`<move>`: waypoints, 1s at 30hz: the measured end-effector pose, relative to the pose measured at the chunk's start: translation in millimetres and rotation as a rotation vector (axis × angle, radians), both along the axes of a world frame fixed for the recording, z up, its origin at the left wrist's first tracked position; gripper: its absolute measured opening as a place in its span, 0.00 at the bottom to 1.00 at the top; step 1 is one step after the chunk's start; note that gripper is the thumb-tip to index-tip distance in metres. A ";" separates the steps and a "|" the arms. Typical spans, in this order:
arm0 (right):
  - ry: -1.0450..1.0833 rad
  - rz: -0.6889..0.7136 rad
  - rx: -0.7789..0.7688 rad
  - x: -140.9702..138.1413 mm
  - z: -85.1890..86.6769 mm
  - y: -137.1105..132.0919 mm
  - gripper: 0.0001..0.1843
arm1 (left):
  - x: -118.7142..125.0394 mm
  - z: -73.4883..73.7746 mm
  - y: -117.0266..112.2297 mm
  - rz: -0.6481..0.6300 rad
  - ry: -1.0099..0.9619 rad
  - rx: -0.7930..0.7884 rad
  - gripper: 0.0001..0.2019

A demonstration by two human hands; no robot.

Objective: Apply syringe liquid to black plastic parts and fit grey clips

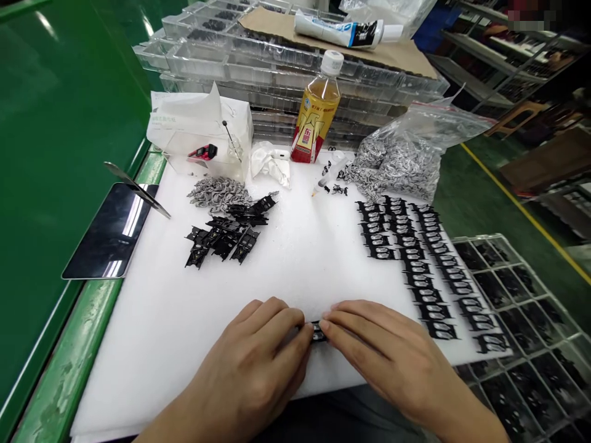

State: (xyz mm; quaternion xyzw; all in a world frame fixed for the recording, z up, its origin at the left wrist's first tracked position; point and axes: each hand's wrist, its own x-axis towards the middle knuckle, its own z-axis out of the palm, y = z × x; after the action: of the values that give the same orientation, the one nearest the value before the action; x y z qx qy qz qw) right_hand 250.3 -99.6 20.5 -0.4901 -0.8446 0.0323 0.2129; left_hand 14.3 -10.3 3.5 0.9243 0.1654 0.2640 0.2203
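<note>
Near the front edge of the white foam board (305, 264), a small black part with silver pieces (317, 333) sits between my hands. Bent fingers of my left hand (258, 354) grip its left end. At its other end press the closed fingertips of my right hand (392, 351), and much of the part is hidden beneath them. Loose black parts (224, 234) lie in a pile at the left, beside a heap of small grey pieces (217, 192). Toward the right, similar black parts with silver pieces (418, 264) are laid out in columns.
A drink bottle (316, 111), a bag of grey pieces (401, 151) and a clear box (203, 154) stand at the back before stacked trays (272, 74). Tweezers (138, 191) jut over a phone-like dark slab (111, 231) at left. A compartment tray (521, 295) is lower right.
</note>
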 end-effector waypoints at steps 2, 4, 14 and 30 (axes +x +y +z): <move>-0.045 0.002 0.019 -1.8 3.4 1.1 0.16 | 1.8 0.1 0.5 0.004 0.007 -0.001 0.04; -0.073 0.003 0.031 -3.5 6.5 3.3 0.17 | 2.7 0.8 0.4 -0.001 0.003 0.005 0.05; -0.082 0.033 -0.038 -1.8 2.4 7.5 0.15 | 3.9 1.4 1.3 0.019 0.019 -0.051 0.08; 0.197 -0.062 -0.087 2.5 -8.5 2.6 0.21 | 0.3 -1.1 0.9 0.020 -0.029 -0.046 0.10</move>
State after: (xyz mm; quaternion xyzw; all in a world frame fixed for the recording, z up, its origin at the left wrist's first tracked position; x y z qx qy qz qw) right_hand 252.8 -96.9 12.0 -0.5191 -0.8019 0.1107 0.2744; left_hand 14.6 -9.4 2.4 0.9135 0.1773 0.2755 0.2413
